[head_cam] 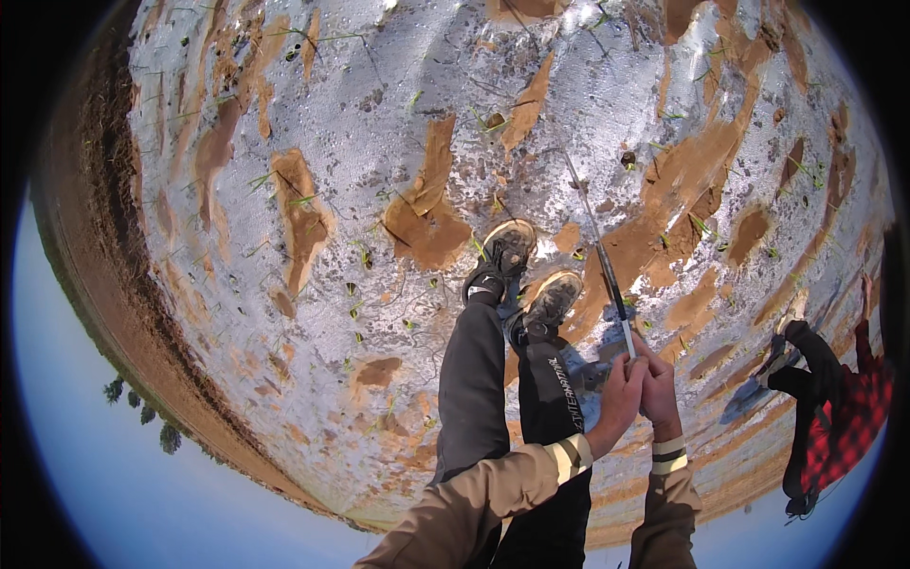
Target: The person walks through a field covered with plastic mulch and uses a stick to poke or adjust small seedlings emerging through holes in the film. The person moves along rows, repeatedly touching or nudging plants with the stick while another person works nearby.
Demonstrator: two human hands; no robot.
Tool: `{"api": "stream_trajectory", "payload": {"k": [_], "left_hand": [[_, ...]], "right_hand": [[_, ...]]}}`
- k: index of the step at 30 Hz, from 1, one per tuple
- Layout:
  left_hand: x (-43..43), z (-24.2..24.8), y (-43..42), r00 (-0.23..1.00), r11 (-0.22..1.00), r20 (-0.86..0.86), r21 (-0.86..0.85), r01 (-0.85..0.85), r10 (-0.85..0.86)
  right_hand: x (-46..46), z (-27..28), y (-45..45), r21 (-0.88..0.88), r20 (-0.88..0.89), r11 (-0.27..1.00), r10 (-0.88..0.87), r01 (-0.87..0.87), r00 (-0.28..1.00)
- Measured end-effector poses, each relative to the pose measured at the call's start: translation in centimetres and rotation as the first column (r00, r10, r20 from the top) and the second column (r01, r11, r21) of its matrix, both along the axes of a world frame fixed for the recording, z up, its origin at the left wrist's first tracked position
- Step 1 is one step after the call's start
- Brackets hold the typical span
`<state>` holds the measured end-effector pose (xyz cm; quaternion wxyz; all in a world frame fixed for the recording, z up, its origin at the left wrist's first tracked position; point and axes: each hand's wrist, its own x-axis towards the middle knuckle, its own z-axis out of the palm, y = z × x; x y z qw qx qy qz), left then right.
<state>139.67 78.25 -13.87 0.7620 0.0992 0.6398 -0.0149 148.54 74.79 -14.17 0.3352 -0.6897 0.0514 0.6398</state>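
Observation:
Both of my hands close around the pale handle end of a long thin rod [603, 259], just to the right of my legs. My left hand [617, 405] overlaps my right hand [658, 390], so part of the grip is hidden. From the hands the rod runs up and leftward, past a dark section, to a thin far end over the silvery plastic mulch film [341, 121]. Whether that end touches the film cannot be made out. Small green seedlings [700, 224] poke through holes near the rod, beside a brown soil patch [625, 249].
My soil-caked shoes [510, 245] stand on the film, left of the rod. At right, a person in a red checked shirt [846, 419] bends low. More soil patches [430, 227] and seedlings lie around. A bare earth strip [92, 192] borders the film at left.

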Motion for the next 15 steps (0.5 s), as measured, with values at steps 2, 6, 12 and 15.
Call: {"api": "stream_trajectory", "payload": {"k": [2,6,12,15], "left_hand": [[0.1,-0.1,0.0,0.996,0.995,-0.008,0.061,-0.084,0.085],[0.5,0.0,2.6,0.910,0.911,-0.066,0.098,-0.401,0.408],[-0.6,-0.3,4.3,0.933,0.919,-0.108,0.242,-0.311,0.344],[-1.2,-0.5,4.5,0.927,0.917,-0.075,0.197,-0.348,0.368]], "right_hand": [[0.0,-0.7,1.5,0.086,0.118,0.969,0.222,-0.232,0.968],[-1.7,-3.5,7.0,0.208,0.485,0.802,0.413,-0.561,0.771],[-4.9,-6.8,13.2,0.026,0.680,0.727,0.490,-0.686,0.545],[-5.8,-8.0,14.5,0.052,0.736,0.723,0.438,-0.689,0.516]]}}
